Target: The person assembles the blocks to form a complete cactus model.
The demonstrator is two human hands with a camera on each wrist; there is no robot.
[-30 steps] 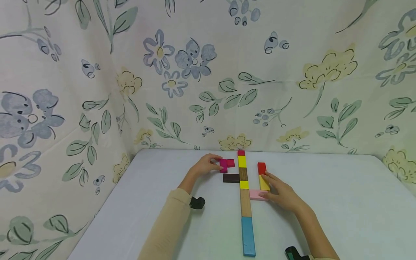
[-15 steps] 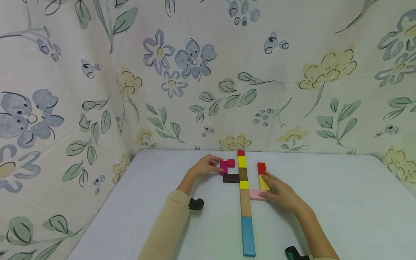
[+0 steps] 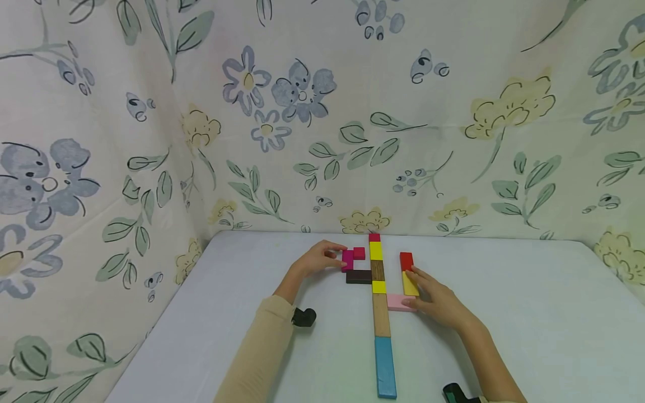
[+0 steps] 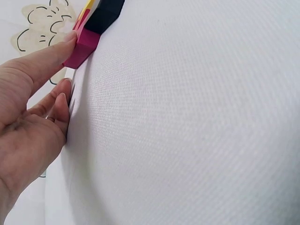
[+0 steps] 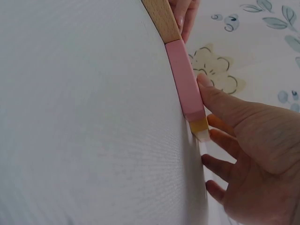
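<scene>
On the far left of the block figure, my left hand [image 3: 318, 257] holds a magenta block [image 3: 347, 261], thumb on its left side and a finger at its far corner. In the left wrist view the thumb presses this block, while other fingers lie lower, off it. A small red-pink cube [image 3: 359, 253] sits to its right; a dark brown block [image 3: 359, 277] lies at its near end. My right hand [image 3: 440, 298] rests with thumb at a pink block [image 3: 400, 302] and fingertips by a yellow block [image 3: 410, 283]. Beyond that is a red block [image 3: 406, 261].
A straight column runs toward me: red, yellow, brown, yellow, a tan wooden block [image 3: 381, 315] and a long blue block [image 3: 385, 366]. The white table [image 3: 544, 313] ends at a floral curtain [image 3: 322, 112]. Black wrist devices show at both forearms.
My left hand has moved the magenta block slightly nearer, and its near end now meets the dark brown block. My right hand has stayed in place.
</scene>
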